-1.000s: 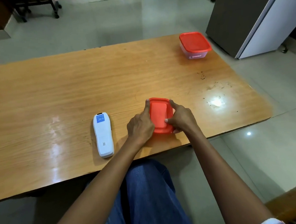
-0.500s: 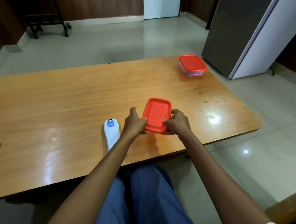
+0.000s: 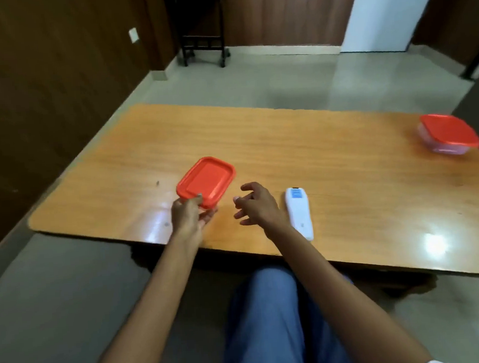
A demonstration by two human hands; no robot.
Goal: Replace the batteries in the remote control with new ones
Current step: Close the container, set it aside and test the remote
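A white remote control lies face down near the front edge of the wooden table, with a blue label at its far end. A small box with a red lid is left of it. My left hand grips the box's near corner. Under the lid the box's body is mostly hidden. My right hand hovers between the box and the remote, fingers spread, holding nothing. No batteries are visible.
A second clear box with a red lid stands at the table's far right. My blue-trousered knee is below the front edge. A dark wooden stand is against the back wall.
My right hand has let go of the red-lidded box and opened. My left hand has carried the box to the left, past the remote. The camera has swung left.
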